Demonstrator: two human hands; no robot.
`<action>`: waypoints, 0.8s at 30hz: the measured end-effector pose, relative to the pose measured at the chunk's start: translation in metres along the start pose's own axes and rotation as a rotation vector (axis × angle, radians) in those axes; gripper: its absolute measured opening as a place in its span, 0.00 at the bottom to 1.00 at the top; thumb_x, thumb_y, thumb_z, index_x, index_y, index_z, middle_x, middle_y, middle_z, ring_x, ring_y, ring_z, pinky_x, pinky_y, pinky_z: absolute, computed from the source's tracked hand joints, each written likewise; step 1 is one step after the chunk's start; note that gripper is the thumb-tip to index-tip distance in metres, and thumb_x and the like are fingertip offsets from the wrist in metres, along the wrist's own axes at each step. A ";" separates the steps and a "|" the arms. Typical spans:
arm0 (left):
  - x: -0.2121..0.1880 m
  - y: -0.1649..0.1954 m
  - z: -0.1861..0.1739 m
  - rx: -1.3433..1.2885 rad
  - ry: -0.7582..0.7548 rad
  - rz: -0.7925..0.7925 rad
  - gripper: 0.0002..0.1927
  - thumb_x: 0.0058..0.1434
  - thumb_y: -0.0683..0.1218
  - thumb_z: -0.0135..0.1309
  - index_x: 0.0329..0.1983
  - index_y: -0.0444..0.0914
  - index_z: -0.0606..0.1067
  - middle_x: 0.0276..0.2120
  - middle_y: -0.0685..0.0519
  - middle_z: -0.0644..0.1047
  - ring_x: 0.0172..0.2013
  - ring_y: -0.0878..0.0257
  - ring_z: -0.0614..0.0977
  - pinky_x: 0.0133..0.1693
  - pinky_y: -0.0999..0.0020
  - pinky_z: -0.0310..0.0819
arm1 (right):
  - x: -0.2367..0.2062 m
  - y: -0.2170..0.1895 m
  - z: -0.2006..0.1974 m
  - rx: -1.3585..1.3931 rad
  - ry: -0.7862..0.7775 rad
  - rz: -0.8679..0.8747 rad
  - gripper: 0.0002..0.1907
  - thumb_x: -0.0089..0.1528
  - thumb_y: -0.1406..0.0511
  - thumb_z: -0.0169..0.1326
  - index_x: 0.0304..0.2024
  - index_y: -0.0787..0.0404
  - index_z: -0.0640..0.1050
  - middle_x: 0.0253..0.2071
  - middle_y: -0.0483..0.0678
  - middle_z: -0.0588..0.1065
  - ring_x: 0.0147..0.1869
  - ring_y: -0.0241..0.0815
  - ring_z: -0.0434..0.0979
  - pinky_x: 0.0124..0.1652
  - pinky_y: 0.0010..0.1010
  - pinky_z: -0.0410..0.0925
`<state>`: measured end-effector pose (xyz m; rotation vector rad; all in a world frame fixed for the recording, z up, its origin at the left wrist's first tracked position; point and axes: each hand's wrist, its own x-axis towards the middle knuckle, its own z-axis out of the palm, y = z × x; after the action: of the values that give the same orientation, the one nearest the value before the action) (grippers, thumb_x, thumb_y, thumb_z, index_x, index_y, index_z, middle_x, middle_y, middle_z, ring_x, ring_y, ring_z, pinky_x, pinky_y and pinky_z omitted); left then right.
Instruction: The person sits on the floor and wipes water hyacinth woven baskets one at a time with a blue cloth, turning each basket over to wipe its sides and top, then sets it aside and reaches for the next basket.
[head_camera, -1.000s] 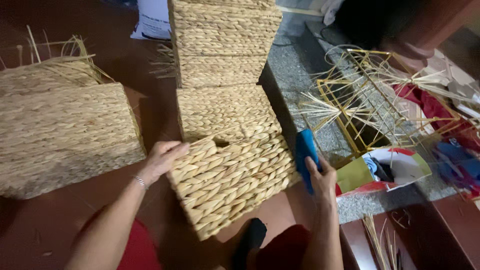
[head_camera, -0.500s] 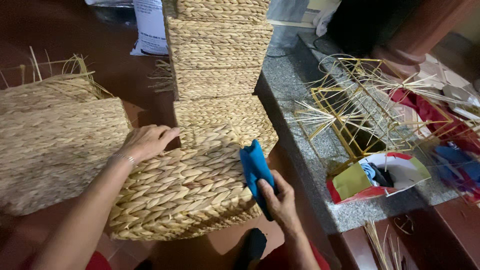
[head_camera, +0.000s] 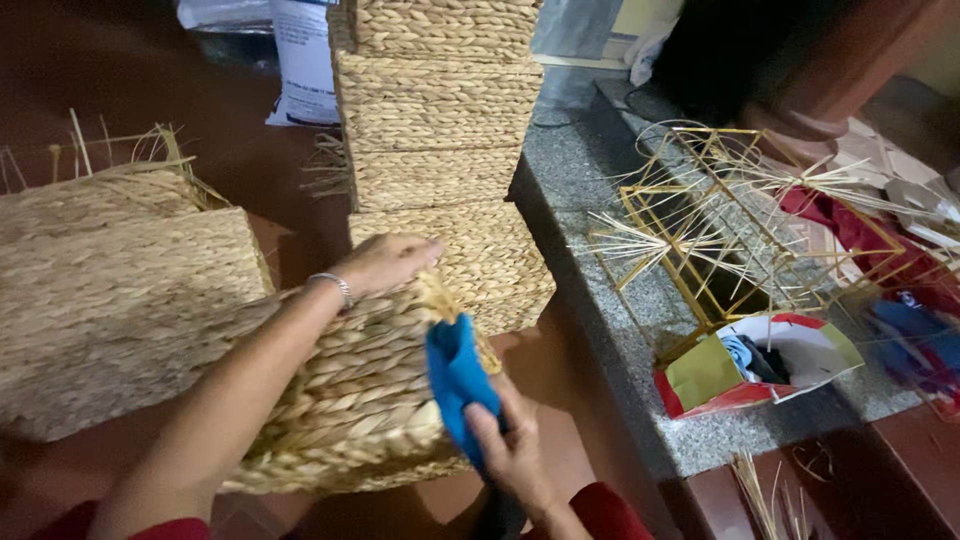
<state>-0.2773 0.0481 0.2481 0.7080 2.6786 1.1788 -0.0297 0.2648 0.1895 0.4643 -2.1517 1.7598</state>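
A woven straw basket (head_camera: 360, 400) lies tipped on its side in front of me. My left hand (head_camera: 385, 262), with a thin bracelet at the wrist, rests over the basket's upper edge and holds it. My right hand (head_camera: 510, 450) grips a blue cloth (head_camera: 455, 380) and presses it against the basket's right side. Both forearms come up from the bottom of the view.
A tall stack of woven baskets (head_camera: 440, 120) stands just behind. Another basket with loose straw ends (head_camera: 110, 280) lies at the left. On the grey stone ledge (head_camera: 600, 300) sit a yellow wire frame with straw (head_camera: 740, 220) and an open carton (head_camera: 760, 365).
The basket has been turned and drawn closer to me. My left hand slid up to its top edge, and my right hand brought the blue cloth inward against its side.
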 end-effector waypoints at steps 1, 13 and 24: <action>0.003 0.005 0.003 0.119 -0.037 -0.008 0.32 0.57 0.72 0.51 0.40 0.42 0.83 0.39 0.47 0.83 0.40 0.59 0.81 0.48 0.58 0.74 | -0.004 0.004 0.003 -0.058 -0.016 -0.027 0.13 0.67 0.65 0.53 0.52 0.66 0.76 0.42 0.50 0.74 0.46 0.42 0.76 0.47 0.34 0.70; -0.047 -0.005 -0.017 0.099 0.043 -0.177 0.20 0.51 0.62 0.65 0.27 0.40 0.86 0.18 0.50 0.80 0.21 0.62 0.79 0.30 0.64 0.73 | -0.008 0.037 -0.029 -0.745 -0.195 0.330 0.19 0.60 0.58 0.59 0.53 0.54 0.80 0.40 0.59 0.80 0.42 0.62 0.81 0.41 0.50 0.73; -0.083 0.032 0.027 -0.211 0.134 -0.170 0.22 0.63 0.58 0.60 0.27 0.35 0.84 0.17 0.55 0.73 0.20 0.67 0.71 0.27 0.66 0.67 | -0.005 0.085 -0.153 -0.653 0.544 0.397 0.19 0.64 0.55 0.58 0.52 0.59 0.80 0.38 0.57 0.81 0.42 0.50 0.83 0.43 0.40 0.72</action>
<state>-0.1850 0.0456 0.2471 0.3750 2.6005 1.4793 -0.0560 0.4307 0.1416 -0.5687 -2.2987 1.0382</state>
